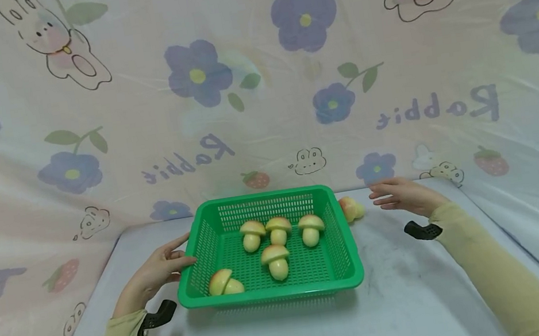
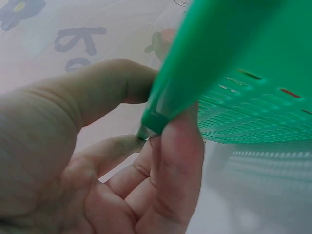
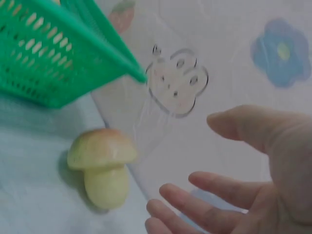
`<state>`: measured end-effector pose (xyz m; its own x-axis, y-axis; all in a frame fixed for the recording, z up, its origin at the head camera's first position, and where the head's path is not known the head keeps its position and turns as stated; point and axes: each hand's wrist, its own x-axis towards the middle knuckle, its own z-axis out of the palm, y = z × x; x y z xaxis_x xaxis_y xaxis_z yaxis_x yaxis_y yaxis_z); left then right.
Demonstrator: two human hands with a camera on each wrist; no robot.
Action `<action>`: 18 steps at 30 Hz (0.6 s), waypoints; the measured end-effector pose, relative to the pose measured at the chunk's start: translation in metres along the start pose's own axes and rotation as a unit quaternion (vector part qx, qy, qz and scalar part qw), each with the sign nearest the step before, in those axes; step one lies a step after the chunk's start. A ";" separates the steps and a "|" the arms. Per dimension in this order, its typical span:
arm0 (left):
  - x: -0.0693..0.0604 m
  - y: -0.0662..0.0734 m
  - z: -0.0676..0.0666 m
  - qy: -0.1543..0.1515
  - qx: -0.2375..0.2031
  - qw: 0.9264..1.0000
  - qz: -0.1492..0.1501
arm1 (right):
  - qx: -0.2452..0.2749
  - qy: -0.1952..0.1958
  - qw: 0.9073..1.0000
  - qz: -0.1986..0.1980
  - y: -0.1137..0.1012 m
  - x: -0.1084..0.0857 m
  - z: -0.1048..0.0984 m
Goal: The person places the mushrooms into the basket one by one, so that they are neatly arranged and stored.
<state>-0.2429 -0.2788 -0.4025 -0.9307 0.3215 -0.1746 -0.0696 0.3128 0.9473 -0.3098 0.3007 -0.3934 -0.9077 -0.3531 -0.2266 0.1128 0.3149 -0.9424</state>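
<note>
A green plastic basket (image 1: 272, 293) with slotted walls stands on the table. Several toy mushrooms (image 1: 277, 261) with yellow-orange caps and pale stems lie in it, one of them near the front left corner. My left hand (image 1: 156, 272) holds the basket's left rim; the left wrist view shows thumb and fingers pinching the rim (image 2: 195, 63). Another mushroom (image 3: 105, 165) lies on the table outside the basket, by its right wall. To the right of that mushroom, my right hand (image 1: 406, 195) is held with fingers apart, touching nothing.
A white cloth (image 1: 400, 305) covers the table. Behind it and at the sides hangs a pale curtain (image 1: 262, 117) printed with rabbits, flowers and strawberries. Black wrist devices (image 1: 422, 230) sit on both of the person's sleeves.
</note>
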 end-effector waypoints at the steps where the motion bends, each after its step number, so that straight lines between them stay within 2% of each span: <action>1: 0.000 0.000 0.000 0.003 -0.001 1.000 -0.001 | 0.005 0.002 1.000 0.002 0.003 0.001 -0.002; 9: 0.004 -0.004 0.000 0.007 -0.008 1.000 -0.008 | 0.002 0.011 1.000 0.001 0.031 0.014 -0.008; 14: 0.003 -0.003 -0.001 0.006 -0.006 1.000 -0.010 | -0.014 0.007 1.000 0.006 0.034 0.023 -0.001; 18: 0.003 -0.002 -0.002 0.002 -0.005 1.000 -0.007 | -0.030 0.000 1.000 -0.009 0.032 0.030 0.004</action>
<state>-0.2459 -0.2800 -0.4043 -0.9312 0.3125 -0.1874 -0.0869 0.3091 0.9470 -0.3317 0.2964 -0.4314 -0.9093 -0.3590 -0.2106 0.0728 0.3610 -0.9297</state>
